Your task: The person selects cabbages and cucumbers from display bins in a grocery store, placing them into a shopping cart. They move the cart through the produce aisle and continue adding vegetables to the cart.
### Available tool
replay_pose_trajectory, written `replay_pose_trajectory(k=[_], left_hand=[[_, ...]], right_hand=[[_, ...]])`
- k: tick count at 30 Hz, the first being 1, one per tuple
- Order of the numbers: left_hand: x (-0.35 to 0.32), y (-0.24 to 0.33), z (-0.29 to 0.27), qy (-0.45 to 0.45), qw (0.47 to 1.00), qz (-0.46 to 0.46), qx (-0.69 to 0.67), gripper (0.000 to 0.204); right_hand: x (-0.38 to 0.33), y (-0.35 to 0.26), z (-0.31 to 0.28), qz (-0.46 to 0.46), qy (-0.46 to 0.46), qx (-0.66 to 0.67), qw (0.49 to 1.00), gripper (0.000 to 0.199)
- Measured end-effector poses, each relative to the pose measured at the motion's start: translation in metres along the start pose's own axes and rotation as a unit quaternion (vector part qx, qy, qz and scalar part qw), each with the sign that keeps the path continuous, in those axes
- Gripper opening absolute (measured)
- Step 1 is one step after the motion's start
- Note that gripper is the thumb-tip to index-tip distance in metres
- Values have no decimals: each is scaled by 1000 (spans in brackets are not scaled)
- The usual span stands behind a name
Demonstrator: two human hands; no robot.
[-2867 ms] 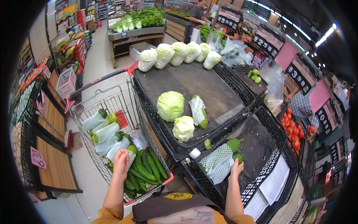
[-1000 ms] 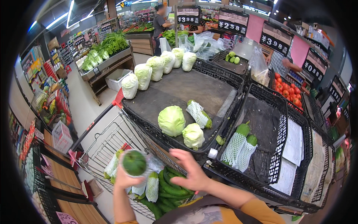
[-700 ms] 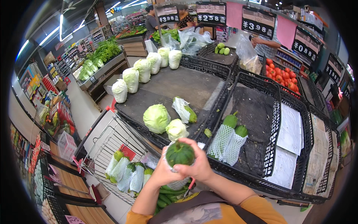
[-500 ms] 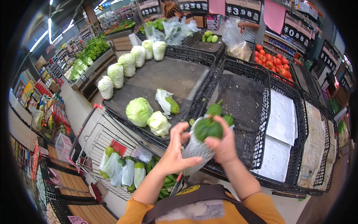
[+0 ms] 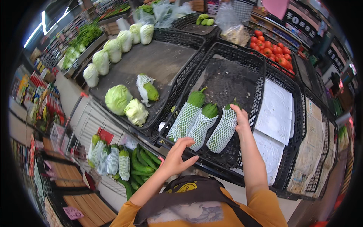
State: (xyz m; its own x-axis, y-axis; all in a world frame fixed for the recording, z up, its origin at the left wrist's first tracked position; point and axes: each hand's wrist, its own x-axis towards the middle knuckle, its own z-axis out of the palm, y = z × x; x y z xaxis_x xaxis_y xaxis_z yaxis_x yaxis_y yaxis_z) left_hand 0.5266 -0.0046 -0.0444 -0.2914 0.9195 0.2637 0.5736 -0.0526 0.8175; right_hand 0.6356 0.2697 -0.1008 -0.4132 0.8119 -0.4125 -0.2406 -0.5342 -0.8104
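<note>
Three green gourds in white foam netting lie side by side in a black plastic crate [image 5: 254, 130]. My right hand [image 5: 241, 118] closes on the stem end of the rightmost gourd [image 5: 222, 131], its fingers partly hidden behind the top. To its left are the middle gourd [image 5: 203, 126] and the leftmost gourd [image 5: 187, 117], stems pointing away from me. Just at the crate's near edge is my left hand [image 5: 177, 157], holding nothing, thumb and fingers apart. It hovers close to the lower end of the middle gourd.
At the left, a wire shopping cart [image 5: 85, 130] holds several netted gourds [image 5: 124, 164] and loose cucumbers [image 5: 141, 160]. The neighbouring crate carries napa cabbages [image 5: 112, 50], round cabbages [image 5: 118, 99] and one half-netted green vegetable [image 5: 151, 92]. Tomatoes [image 5: 271, 49] and white sheets [image 5: 274, 109] sit to the right.
The netted gourd that both hands held up now lies in the crate. My left hand has let go and moved down-left; my right hand stays at the gourd's stem end.
</note>
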Motion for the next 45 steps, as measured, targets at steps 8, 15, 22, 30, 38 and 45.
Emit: replay_pose_trajectory(k=[8, 15, 22, 30, 38, 45], left_hand=[[-79, -14, 2, 76, 989, -81, -97, 32], [-158, -51, -82, 264, 952, -146, 53, 31], [-310, -217, -256, 359, 786, -361, 351, 50], [-337, -280, -361, 131, 742, -594, 281, 91], [-371, -269, -368, 232, 784, -521, 245, 88], [-384, -184, -329, 416, 818, -244, -312, 93]], right_hand=[[29, 44, -18, 56, -104, 1, 993, 27], [53, 73, -39, -213, 219, -599, 740, 60], [4, 54, -18, -434, 264, -562, 653, 42], [-107, 87, 122, -468, 22, -413, 781, 20], [-210, 172, 267, -451, -300, -460, 704, 7], [-239, 258, 339, -13, -552, -240, 799, 57]])
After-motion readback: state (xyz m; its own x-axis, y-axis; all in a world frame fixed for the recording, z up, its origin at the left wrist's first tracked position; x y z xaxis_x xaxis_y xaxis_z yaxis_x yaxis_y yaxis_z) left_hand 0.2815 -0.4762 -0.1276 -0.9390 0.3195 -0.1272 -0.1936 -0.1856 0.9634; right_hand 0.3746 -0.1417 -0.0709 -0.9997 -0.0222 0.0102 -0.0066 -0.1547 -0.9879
